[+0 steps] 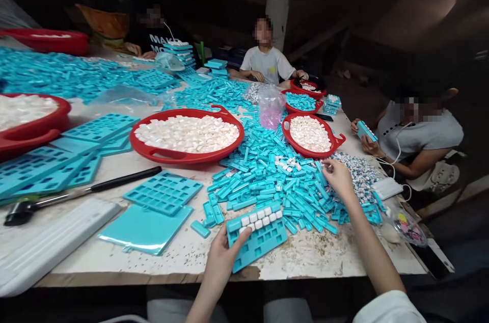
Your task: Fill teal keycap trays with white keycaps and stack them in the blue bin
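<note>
My left hand [225, 251] grips a turquoise tray [263, 241] with square slots near the table's front edge, the thumb on its face. Two rows of white square pieces [260, 218] fill the tray's upper part; the lower slots are unfilled. My right hand [338, 176] is at the right side of a heap of turquoise strips [260, 170], its fingertips pinched together by a strip. Whatever is between those fingertips is too small to make out. A few white pieces [287, 164] lie on the heap.
Red basins [187, 157] of white pieces stand behind. At the left are stacked turquoise trays [91, 132], a hammer-like tool [91, 189] and a white bar [57, 241]. Speckled small pieces [357, 175] and a plastic box [410, 229] lie right. Three people [269, 65] sit around the table.
</note>
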Tool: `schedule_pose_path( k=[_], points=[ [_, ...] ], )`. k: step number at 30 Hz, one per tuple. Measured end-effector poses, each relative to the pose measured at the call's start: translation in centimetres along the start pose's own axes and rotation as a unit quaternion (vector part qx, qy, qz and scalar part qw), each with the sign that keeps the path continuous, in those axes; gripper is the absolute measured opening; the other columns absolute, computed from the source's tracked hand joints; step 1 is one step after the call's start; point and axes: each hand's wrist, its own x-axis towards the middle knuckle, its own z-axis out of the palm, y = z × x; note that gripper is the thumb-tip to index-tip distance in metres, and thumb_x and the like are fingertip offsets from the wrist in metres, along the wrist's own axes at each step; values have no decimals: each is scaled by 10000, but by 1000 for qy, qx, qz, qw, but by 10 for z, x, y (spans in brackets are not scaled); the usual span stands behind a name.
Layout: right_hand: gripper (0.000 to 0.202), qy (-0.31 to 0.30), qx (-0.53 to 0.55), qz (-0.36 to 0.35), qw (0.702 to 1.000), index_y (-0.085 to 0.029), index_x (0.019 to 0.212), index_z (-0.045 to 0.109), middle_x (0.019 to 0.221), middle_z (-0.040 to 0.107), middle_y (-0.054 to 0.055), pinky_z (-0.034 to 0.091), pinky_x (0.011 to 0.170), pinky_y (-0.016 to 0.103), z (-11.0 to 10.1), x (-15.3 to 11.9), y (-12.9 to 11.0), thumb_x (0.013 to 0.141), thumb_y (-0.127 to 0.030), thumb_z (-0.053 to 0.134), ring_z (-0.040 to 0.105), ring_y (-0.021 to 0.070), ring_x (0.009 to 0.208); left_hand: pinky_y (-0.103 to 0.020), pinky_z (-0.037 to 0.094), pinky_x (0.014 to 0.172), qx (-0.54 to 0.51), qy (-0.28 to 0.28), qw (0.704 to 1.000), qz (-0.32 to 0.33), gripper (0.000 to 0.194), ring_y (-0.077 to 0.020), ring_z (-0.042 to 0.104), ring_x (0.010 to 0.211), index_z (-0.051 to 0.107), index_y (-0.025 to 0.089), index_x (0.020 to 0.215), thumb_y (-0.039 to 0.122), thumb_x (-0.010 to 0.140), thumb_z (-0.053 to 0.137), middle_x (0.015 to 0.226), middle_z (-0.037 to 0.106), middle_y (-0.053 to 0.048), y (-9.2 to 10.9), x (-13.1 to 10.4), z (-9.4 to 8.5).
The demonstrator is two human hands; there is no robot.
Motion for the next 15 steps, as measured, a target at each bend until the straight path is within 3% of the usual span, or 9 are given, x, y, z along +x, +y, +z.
schedule_pose_path(
  k=[5,9,15],
  points=[
    [246,8,-11,11,1000,-175,914,745,955,705,87,507,730,334,5,-1,38,812,-290,553,615,196,687,-412,562,1012,7,19,1000,19,532,-340,667,1209,705,201,1056,541,669,835,1165,773,-87,2,-2,1],
    [254,32,0,10,999,-172,929,738,962,696,95,515,760,341,15,-5,43,838,-303,540,627,201,706,-403,576,986,-4,46,999,27,576,-338,677,1190,699,205,1085,578,663,825,1183,765,-83,1,-5,5],
    [249,79,25,-9,997,-178,978,718,936,701,87,541,797,363,20,-8,36,870,-320,544,663,224,771,-432,557,1026,-10,-9,1000,22,588,-345,666,1208,702,197,1087,558,650,858,1195,759,-99,-4,-2,2]
  ],
)
